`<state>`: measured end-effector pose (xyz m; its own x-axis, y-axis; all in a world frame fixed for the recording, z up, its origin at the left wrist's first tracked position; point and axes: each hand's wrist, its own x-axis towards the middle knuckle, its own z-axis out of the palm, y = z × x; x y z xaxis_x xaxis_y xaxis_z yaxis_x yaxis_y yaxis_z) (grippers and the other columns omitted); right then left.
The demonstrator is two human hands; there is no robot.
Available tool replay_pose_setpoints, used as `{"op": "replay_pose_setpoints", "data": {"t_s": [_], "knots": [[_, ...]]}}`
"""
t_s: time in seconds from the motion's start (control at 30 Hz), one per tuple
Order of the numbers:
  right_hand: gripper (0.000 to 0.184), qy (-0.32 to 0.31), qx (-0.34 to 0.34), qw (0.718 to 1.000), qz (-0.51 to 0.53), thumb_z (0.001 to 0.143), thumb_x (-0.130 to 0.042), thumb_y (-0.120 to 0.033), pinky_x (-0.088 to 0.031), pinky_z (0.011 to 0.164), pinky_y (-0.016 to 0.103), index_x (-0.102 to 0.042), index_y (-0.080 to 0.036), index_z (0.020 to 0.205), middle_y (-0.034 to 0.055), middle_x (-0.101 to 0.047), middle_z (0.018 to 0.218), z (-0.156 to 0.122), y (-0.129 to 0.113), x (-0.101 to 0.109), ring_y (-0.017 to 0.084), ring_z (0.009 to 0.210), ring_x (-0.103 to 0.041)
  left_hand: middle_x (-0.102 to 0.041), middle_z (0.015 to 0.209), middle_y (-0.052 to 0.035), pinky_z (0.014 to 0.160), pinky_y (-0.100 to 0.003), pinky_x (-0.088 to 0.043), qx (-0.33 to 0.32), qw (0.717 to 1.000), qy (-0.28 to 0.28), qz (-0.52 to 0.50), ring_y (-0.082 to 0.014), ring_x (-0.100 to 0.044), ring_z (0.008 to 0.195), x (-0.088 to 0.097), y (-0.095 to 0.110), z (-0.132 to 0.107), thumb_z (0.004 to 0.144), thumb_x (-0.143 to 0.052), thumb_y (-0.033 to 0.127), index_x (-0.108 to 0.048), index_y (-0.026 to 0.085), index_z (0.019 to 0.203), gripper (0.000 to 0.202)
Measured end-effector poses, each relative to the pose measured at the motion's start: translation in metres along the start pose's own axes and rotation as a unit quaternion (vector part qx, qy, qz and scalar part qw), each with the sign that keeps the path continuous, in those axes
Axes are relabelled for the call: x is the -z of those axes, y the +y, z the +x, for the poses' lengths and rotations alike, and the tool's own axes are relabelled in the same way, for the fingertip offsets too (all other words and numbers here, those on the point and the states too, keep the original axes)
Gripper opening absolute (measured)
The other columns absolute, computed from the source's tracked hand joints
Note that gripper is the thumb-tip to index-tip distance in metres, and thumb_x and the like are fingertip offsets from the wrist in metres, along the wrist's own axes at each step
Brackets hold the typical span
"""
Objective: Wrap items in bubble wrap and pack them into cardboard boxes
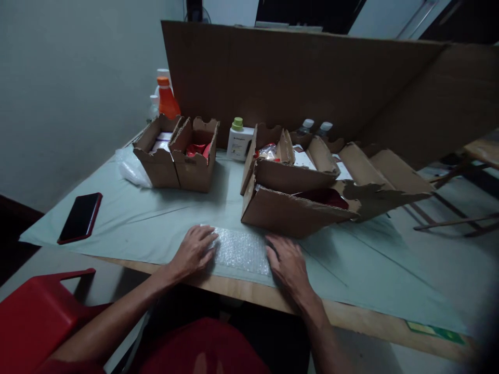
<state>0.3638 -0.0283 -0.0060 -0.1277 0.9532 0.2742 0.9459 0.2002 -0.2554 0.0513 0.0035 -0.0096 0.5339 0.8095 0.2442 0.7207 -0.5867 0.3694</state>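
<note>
A sheet of bubble wrap (pixel 240 249) lies flat on the pale green cloth near the table's front edge. My left hand (pixel 194 251) rests on its left end, fingers stretched out flat. At the right end lies my right hand (pixel 287 262), palm down, its fingers spread and pressing the wrap. Neither hand holds anything. Just behind the wrap stands a torn cardboard box (pixel 290 210) with something dark red inside.
Two small open boxes (pixel 176 161) stand at the back left, with a clear plastic bag (pixel 131 167) and an orange bottle (pixel 167 98) nearby. A red-cased phone (pixel 80 217) lies at left. A white bottle (pixel 238 140) and a cardboard wall (pixel 312 78) are behind. A red chair (pixel 35 311) is beside me.
</note>
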Motion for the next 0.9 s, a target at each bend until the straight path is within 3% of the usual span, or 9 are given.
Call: {"op": "replay_pose_setpoints", "data": {"t_s": [0.07,0.17,0.27,0.33,0.5,0.63,0.73,0.8,0.9], "knots": [[0.031,-0.027,-0.013,1.0,-0.001,0.092,-0.052,-0.021,-0.046,0.092,0.043,-0.068,-0.016,0.117,0.0155,-0.071,0.122,0.014,-0.012,-0.007,0.031,0.109,-0.064,-0.067,0.118,-0.015,0.098,-0.048,-0.045,0.088,0.994,0.021,0.066,-0.0313,-0.06,0.111,0.007,0.003,-0.002,0.091,-0.059,0.03,-0.065,0.016,0.123,0.036],[0.02,-0.041,-0.019,0.999,0.008,0.089,-0.054,-0.021,-0.048,0.089,0.043,-0.071,-0.015,0.099,0.016,-0.072,0.116,0.019,-0.02,-0.013,0.031,0.105,-0.065,-0.067,0.097,-0.0148,0.087,-0.047,-0.046,0.182,0.975,-0.017,0.123,-0.0337,-0.06,0.098,0.013,0.008,-0.006,0.087,-0.063,0.038,-0.07,0.014,0.1,0.028],[0.017,-0.038,-0.032,0.998,0.045,0.089,-0.053,-0.023,-0.05,0.083,0.039,-0.069,-0.018,0.092,0.0106,-0.075,0.1,0.008,-0.018,-0.007,0.027,0.092,-0.068,-0.067,0.087,-0.0108,0.082,-0.041,-0.045,0.202,0.976,-0.029,0.079,-0.0292,-0.061,0.091,0.011,0.011,-0.008,0.084,-0.061,0.029,-0.066,0.017,0.076,0.015],[0.024,-0.032,-0.062,0.991,0.118,0.089,-0.053,-0.025,-0.052,0.077,0.034,-0.068,-0.019,0.106,0.0068,-0.075,0.093,-0.005,-0.018,0.002,0.023,0.082,-0.068,-0.067,0.079,-0.0057,0.075,-0.035,-0.046,0.203,0.978,-0.016,0.045,-0.0233,-0.062,0.082,0.01,0.01,-0.005,0.082,-0.058,0.021,-0.062,0.019,0.071,0.012],[0.057,-0.062,-0.068,0.954,0.284,0.091,-0.053,-0.028,-0.056,0.073,0.028,-0.049,-0.023,0.148,0.0032,-0.074,0.096,-0.037,-0.048,0.015,0.018,0.075,-0.069,-0.07,0.082,-0.0007,0.07,-0.027,-0.048,0.184,0.983,0.021,0.01,-0.0171,-0.065,0.075,0.033,-0.005,0.023,0.085,-0.05,0.017,-0.063,0.021,0.087,0.013],[0.04,-0.138,-0.011,0.927,0.349,0.093,-0.051,-0.024,-0.054,0.096,0.037,-0.069,-0.026,0.128,0.0061,-0.074,0.117,-0.044,-0.091,0.005,0.023,0.106,-0.069,-0.073,0.094,-0.006,0.089,-0.039,-0.049,0.145,0.989,0.027,0.011,-0.0247,-0.066,0.093,0.038,-0.019,0.07,0.083,-0.055,0.014,-0.066,0.021,0.102,0.023],[0.036,-0.176,-0.052,0.907,0.379,0.092,-0.052,-0.027,-0.055,0.089,0.038,-0.073,-0.02,0.12,0.0079,-0.077,0.105,-0.04,-0.109,-0.005,0.023,0.093,-0.071,-0.071,0.107,-0.0134,0.096,-0.047,-0.047,0.124,0.992,0.015,0.006,-0.0312,-0.063,0.107,0.028,-0.022,0.088,0.079,-0.061,0.012,-0.066,0.016,0.114,0.035],[0.039,-0.196,-0.092,0.891,0.399,0.091,-0.054,-0.03,-0.055,0.075,0.033,-0.071,-0.019,0.124,0.0049,-0.075,0.088,-0.038,-0.111,-0.007,0.02,0.076,-0.068,-0.066,0.123,-0.0165,0.102,-0.048,-0.046,0.107,0.994,0.009,-0.003,-0.0318,-0.059,0.118,0.023,-0.02,0.075,0.079,-0.064,0.013,-0.063,0.014,0.122,0.043],[0.04,-0.217,-0.128,0.857,0.45,0.09,-0.057,-0.035,-0.05,0.066,0.029,-0.07,-0.019,0.124,0.0011,-0.069,0.077,-0.037,-0.105,-0.005,0.017,0.069,-0.062,-0.062,0.133,-0.0144,0.109,-0.045,-0.044,0.033,0.995,-0.011,-0.096,-0.0274,-0.055,0.126,0.026,-0.01,0.022,0.084,-0.063,0.021,-0.06,0.016,0.128,0.044]]}}
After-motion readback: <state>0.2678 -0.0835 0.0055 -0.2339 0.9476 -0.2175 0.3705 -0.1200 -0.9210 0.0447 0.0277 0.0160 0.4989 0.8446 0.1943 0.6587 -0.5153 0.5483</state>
